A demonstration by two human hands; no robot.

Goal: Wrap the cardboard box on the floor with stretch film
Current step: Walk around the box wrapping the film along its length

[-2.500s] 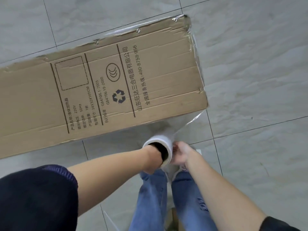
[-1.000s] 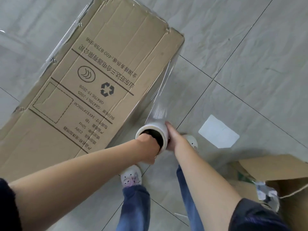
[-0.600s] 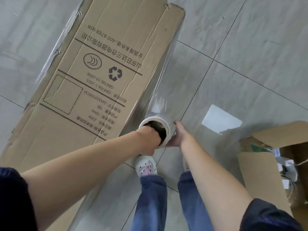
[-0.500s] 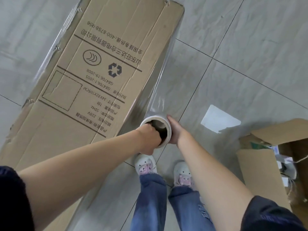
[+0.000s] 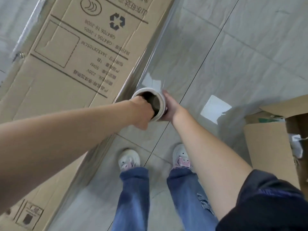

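Observation:
A long brown cardboard box (image 5: 70, 67) with black printing lies on the grey tiled floor, filling the left half of the view. A white stretch film roll (image 5: 160, 101) is held upright beside the box's right long side. My left hand (image 5: 141, 112) has its fingers pushed into the roll's open dark core. My right hand (image 5: 170, 107) presses against the roll's outer right side. A clear sheet of stretch film (image 5: 156, 57) runs taut from the roll up along the box's right edge. Film also clings to the box's far left edge.
An open cardboard carton (image 5: 276, 147) with papers inside stands on the floor at the right. A white sheet of paper (image 5: 215, 108) lies on the tiles to the right of the roll. My two white shoes (image 5: 129, 160) stand below the roll.
I have walked round the box's end and along its long side, and the film now stretches along that side. Both hands have stayed on the roll.

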